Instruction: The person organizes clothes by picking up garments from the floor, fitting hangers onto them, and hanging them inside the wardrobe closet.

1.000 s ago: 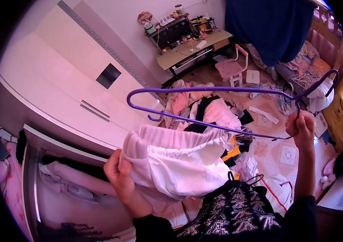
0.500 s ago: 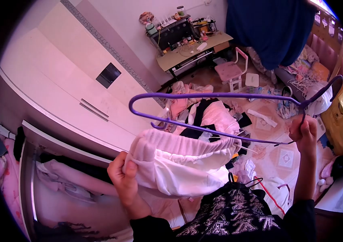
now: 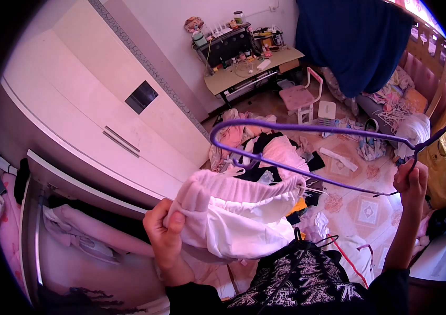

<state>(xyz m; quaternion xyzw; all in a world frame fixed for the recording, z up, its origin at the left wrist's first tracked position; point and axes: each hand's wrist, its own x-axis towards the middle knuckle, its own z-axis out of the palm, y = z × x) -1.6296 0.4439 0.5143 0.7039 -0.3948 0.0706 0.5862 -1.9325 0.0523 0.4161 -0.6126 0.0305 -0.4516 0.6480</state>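
Observation:
My left hand grips the elastic waistband of a pale pink garment with a white inside, probably trousers or shorts; its opening faces up. In my right hand is a purple clothes hanger, held near the base of its hook with fingers closed. The hanger lies sideways, its rounded end pointing left above the far side of the waistband. It looks apart from the garment, with a gap between them. The lower part of the garment is hidden behind its front and my black top.
On the left stands a white wardrobe with an open lower compartment holding clothes. Clothes piles cover the tiled floor ahead. Beyond are a cluttered desk, a pink chair, and a bed draped with a blue cloth.
My right hand has moved right and slightly down, carrying the hanger away from the garment. My left hand still holds the waistband, nearly in place.

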